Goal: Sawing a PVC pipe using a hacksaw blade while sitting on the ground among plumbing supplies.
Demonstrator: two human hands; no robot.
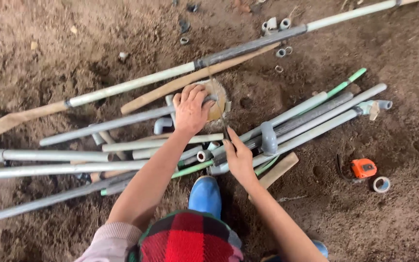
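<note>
Looks like mid-cut on pipe stock: left hand [191,107] is clamped, fingers curled, over a grey pipe [117,123] lying on a round wooden block [217,99]. Right hand [238,157] pinches a thin saw blade [225,131] beside it. Next stroke wants that pipe pinned steady. Far right on the soil: orange tape measure [363,168], small tape roll [381,184]. No labels readable.

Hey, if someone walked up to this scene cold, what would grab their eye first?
Probably the heap of grey pipes strewn over the bare dirt, with the left hand pressing one down at centre. Next, the orange tape measure lying at right, and the blue boot below the pipes.
</note>
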